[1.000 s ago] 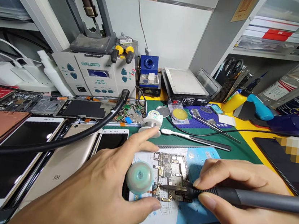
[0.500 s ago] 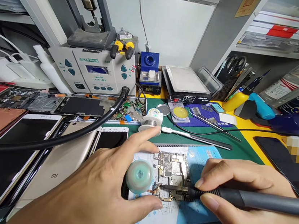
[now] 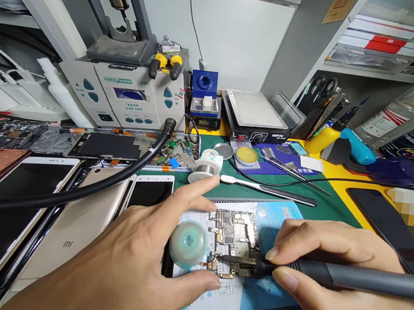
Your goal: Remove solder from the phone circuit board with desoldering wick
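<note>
A circuit board (image 3: 235,234) lies on a white and blue pad (image 3: 250,293). My right hand (image 3: 328,270) is closed round a black soldering iron (image 3: 350,278), whose tip rests at the board's lower left. A round greenish disc-shaped spool (image 3: 188,243), with a thin copper-coloured strip reaching the board's edge, sits left of the board. My left hand (image 3: 149,253) is spread around that spool, its thumb below and its fingers above. The index fingertip is by the solder wire reel (image 3: 205,170). I cannot make out whether the fingers touch the spool.
Several phones (image 3: 76,239) lie at the left, crossed by a thick black hose (image 3: 113,179). Behind stand a grey hot-air station (image 3: 127,95), a soldering station (image 3: 202,104) and a hot plate (image 3: 253,115). A brush (image 3: 281,192), tweezers (image 3: 291,169) and flux tin (image 3: 246,155) lie beyond the board.
The whole view has shifted slightly, so things appear a little further left. Both hands keep nearly the same pose around the board, and the iron stays in my right hand.
</note>
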{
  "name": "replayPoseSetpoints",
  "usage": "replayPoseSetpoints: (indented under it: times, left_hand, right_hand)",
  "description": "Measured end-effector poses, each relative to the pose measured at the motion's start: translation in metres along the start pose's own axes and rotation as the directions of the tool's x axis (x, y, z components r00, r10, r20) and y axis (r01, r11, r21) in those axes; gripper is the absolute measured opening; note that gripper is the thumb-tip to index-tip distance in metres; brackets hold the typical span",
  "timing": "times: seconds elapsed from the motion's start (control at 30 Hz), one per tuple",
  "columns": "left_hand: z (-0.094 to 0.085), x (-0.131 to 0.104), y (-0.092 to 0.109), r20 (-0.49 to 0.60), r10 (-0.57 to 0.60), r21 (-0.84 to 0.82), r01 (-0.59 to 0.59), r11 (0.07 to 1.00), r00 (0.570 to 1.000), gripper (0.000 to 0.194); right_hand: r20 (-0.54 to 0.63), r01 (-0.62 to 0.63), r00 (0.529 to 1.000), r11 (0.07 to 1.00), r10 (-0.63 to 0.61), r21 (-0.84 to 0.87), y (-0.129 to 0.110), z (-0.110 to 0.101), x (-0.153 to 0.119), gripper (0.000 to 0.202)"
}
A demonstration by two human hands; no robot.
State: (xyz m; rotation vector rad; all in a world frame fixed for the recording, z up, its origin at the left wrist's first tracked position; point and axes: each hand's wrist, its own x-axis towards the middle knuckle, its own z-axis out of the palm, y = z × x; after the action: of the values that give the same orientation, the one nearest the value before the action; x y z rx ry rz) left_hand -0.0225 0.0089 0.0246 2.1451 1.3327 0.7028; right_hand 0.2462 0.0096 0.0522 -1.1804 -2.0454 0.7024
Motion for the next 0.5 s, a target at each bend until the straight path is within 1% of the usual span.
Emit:
replayPoseSetpoints:
  times: [0.23, 0.5]
  left_hand:
    - [-0.0017, -0.004, -0.0002, 0.009, -0.014, 0.002, 0.014, 1.0, 1.0, 0.099]
    - [-0.0013, -0.0046, -0.0015, 0.034, -0.046, 0.019, 0.045, 0.999, 0.998, 0.101]
  right_hand:
    - [-0.017, 0.009, 1.0, 1.0, -0.009, -0.019, -0.003, 0.0, 0.0023, 0.018]
    - [-0.002, 0.003, 1.0, 1.0, -0.003, -0.028, -0.0026, -0.0012, 0.0018, 0.017]
